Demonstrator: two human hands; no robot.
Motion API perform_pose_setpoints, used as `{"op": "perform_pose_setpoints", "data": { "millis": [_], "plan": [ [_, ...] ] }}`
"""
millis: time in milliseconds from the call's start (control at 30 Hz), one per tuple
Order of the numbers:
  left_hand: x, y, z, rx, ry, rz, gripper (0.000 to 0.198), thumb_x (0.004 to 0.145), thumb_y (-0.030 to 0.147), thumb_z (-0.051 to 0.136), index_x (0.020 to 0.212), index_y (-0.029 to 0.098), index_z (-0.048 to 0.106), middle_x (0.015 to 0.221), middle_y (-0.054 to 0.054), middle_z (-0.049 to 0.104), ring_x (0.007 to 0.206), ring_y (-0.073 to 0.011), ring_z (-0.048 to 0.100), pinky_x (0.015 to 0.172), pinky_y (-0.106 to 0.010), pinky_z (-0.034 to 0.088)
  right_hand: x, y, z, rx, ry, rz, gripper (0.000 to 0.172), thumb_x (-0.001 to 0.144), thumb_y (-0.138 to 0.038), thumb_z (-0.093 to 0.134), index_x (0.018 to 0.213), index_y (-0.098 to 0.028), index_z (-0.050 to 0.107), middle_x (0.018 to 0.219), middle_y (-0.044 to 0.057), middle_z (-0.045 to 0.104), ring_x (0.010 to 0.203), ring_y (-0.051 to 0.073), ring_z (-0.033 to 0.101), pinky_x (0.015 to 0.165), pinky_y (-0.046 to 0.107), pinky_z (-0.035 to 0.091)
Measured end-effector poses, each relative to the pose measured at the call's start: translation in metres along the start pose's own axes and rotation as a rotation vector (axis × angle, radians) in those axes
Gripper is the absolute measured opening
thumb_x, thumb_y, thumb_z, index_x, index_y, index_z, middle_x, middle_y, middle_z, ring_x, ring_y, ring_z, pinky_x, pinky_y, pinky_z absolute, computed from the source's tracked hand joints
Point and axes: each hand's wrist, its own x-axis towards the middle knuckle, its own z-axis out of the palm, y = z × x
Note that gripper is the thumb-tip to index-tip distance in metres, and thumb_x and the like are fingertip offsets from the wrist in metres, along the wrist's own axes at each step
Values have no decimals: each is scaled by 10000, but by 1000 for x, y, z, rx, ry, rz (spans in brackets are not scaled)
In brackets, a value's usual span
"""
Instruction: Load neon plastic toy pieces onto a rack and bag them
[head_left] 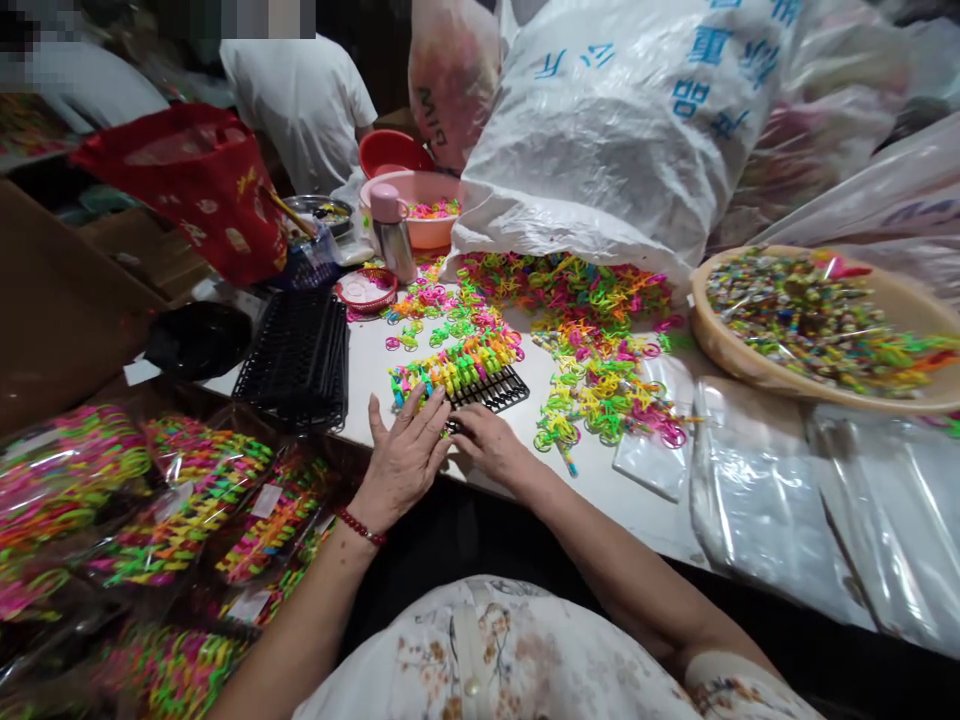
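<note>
Centre frame: the left hand lies flat, fingers spread, at the black rack. The right hand curls beside it, grasp unclear. Blue Chinese characters mark the white sack above.

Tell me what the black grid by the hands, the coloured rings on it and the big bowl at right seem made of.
Grid: likely moulded plastic, matt black, with even thin bars.
Rings: probably soft plastic or rubber, in neon colours, slightly glossy.
Bowl: seems to be plastic, with a smooth tan wall and a dull sheen.
</note>
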Motion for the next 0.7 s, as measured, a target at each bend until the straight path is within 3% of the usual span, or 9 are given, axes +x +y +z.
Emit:
{"op": "perform_pose_setpoints", "data": {
  "millis": [133,267,433,533,700],
  "plan": [
    [1,2,-4,8,-7,6,533,948,327,480,1458,239,358,1461,-102,449,1421,-287,311,1137,-625,-108,-62,6,-48,-306,180,239,130,889,-281,574,973,-187,542,933,69,554,761,190,561,702,316,473],
    [4,0,-2,-16,24,50,542,945,304,489,1463,250,340,1453,-98,463,1396,-272,363,1144,-615,-101,-104,22,-74,-543,239,410,220,873,-341,584,1002,-170,532,960,108,547,844,252,576,681,338,467],
    [5,1,3,-44,32,59,486,948,272,486,1423,235,391,1432,-97,494,1363,-243,419,1160,-606,-51,-103,30,-74,-486,175,550,247,875,-234,529,1109,-157,522,990,108,625,877,244,609,767,345,466],
    [4,1,3,-40,12,56,469,947,278,485,1406,213,410,1438,-106,487,1378,-246,397,1165,-607,-29,-99,27,-76,-453,145,599,285,859,-249,551,1129,-165,509,988,91,647,855,234,619,737,328,460],
    [4,0,3,-46,-4,55,468,942,271,493,1398,202,415,1440,-108,485,1392,-242,374,1173,-603,-12,-97,25,-93,-584,135,468,262,918,-266,478,1158,-179,538,1027,101,621,844,215,610,691,300,444]
  ]
}}
